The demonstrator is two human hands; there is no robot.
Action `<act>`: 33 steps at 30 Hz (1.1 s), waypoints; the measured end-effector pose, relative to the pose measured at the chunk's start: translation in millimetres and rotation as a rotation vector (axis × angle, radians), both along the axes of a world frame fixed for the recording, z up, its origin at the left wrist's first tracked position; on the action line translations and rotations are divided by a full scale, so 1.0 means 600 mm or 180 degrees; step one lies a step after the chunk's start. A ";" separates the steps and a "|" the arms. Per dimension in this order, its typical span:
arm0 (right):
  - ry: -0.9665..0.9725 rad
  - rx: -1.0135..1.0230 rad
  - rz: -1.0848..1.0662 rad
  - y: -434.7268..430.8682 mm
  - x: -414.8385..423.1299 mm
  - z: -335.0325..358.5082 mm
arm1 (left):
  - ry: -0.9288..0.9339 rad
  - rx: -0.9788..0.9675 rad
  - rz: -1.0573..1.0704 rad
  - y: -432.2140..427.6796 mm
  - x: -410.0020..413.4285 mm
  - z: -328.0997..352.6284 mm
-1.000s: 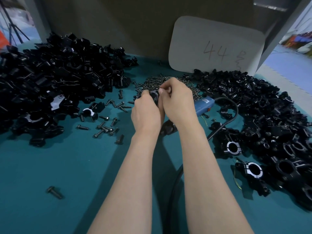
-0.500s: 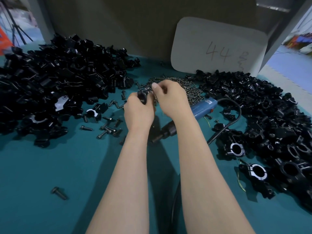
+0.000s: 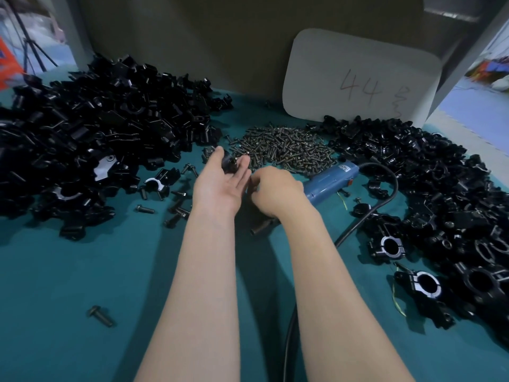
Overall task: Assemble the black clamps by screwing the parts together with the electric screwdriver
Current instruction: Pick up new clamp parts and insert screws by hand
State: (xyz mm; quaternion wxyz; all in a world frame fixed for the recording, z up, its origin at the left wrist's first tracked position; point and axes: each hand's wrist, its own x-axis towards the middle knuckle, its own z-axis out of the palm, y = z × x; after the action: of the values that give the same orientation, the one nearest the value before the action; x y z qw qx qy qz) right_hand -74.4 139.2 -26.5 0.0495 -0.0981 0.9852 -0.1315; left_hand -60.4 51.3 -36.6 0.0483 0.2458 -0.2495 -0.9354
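- Black clamp part (image 3: 229, 163), a small dark piece with a screw standing in it, is held clear of the counter at the fingertips of the left hand, just in front of the screw heap.
- Left hand (image 3: 220, 186) is turned palm up. Forefinger and thumb pinch the black clamp part between them.
- Right hand (image 3: 275, 191) is turned back up, just beside the left hand, with its fingers curled under. It lies over the front portion of the screwdriver. The fingers are hidden, so it cannot be told whether they grasp the tool or anything else.
- Blue electric screwdriver (image 3: 332, 180) lies on the teal counter (image 3: 68, 285), its black nose showing below the right wrist.
- Black cord (image 3: 385, 199) leaves the rear of the screwdriver, loops round and runs toward the near edge.
- Heap of dark metal screws (image 3: 283, 147) sits at centre rear, between the two piles of parts.
- Large pile of loose black clamp halves (image 3: 96, 125) covers the left of the counter. A second pile of black clamp pieces (image 3: 429, 183) covers the right.
- Two assembled black clamps with bright round bores (image 3: 389, 246) (image 3: 425, 285) lie at the near margin of the right pile.
- Scattered loose screws (image 3: 179, 208) lie beside the left pile. One single dark bolt (image 3: 100, 316) lies well apart, near left.
- White rounded card marked "44" (image 3: 360, 78) stands against the back wall behind the screw heap.
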 end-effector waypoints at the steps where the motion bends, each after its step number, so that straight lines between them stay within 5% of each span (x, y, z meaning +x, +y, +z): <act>1: 0.0154 -0.0392 -0.0052 0.008 -0.001 0.006 | 0.0004 -0.0021 -0.0012 0.000 -0.001 -0.001; 5: 0.0457 -0.2165 -0.0131 0.040 -0.005 0.031 | -0.0016 -0.0392 0.0077 0.007 -0.009 -0.002; 8: 0.0190 -0.2818 -0.0010 0.046 -0.004 0.035 | 0.0053 -0.0609 0.0091 0.014 -0.010 -0.002; 33: 0.0703 -0.1812 -0.0129 0.006 0.008 0.016 | 0.0312 -0.2853 0.0595 0.046 -0.001 0.008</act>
State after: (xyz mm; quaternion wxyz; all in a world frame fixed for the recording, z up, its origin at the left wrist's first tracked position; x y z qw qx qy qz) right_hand -69.7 142.8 -16.7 -0.0900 -0.1022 0.9099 -0.3918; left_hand -61.0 79.1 -31.8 0.2457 0.1776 -0.6037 -0.7373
